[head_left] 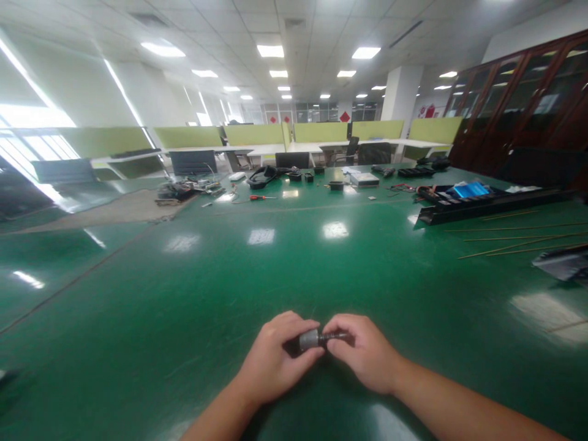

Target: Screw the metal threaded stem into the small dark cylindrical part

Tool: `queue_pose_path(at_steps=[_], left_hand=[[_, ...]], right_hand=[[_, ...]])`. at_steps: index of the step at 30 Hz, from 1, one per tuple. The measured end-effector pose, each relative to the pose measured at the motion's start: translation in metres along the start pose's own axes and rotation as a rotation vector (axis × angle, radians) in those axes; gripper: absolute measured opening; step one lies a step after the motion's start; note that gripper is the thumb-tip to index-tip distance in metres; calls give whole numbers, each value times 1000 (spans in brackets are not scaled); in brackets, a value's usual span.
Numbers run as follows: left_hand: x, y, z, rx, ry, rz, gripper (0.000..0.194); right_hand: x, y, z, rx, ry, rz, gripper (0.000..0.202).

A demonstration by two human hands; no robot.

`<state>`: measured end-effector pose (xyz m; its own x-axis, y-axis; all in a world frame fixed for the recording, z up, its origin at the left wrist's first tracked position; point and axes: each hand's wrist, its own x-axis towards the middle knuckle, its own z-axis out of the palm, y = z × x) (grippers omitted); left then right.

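Near the bottom centre, my left hand (278,358) grips a small grey cylinder (309,340) between thumb and fingers. A thin dark shaft (333,335) extends from the cylinder's right end. My right hand (365,353) pinches this shaft, its fingertips close to the cylinder. Cylinder and shaft lie in one line, roughly level, just above the green tabletop (220,288). The shaft's far end is partly hidden by my right fingers, and the cylinder's left end is in shadow inside my left hand.
A red screwdriver (260,197) lies beyond my hands. Further back are a black bag (263,177), small black boxes (336,185) and a pile of parts (184,188). To the right are a long black channel (487,206), a blue packet (471,189) and thin rods (514,237).
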<state>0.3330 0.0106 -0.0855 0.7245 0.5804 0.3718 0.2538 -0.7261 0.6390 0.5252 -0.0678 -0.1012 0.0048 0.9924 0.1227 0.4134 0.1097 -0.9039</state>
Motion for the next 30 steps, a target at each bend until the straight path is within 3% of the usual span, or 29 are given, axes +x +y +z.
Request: queue_pose_path(at_steps=[30], left_hand=[[0, 0, -1, 23, 22, 26, 18]], right_hand=[[2, 2, -2, 37, -6, 26, 12]])
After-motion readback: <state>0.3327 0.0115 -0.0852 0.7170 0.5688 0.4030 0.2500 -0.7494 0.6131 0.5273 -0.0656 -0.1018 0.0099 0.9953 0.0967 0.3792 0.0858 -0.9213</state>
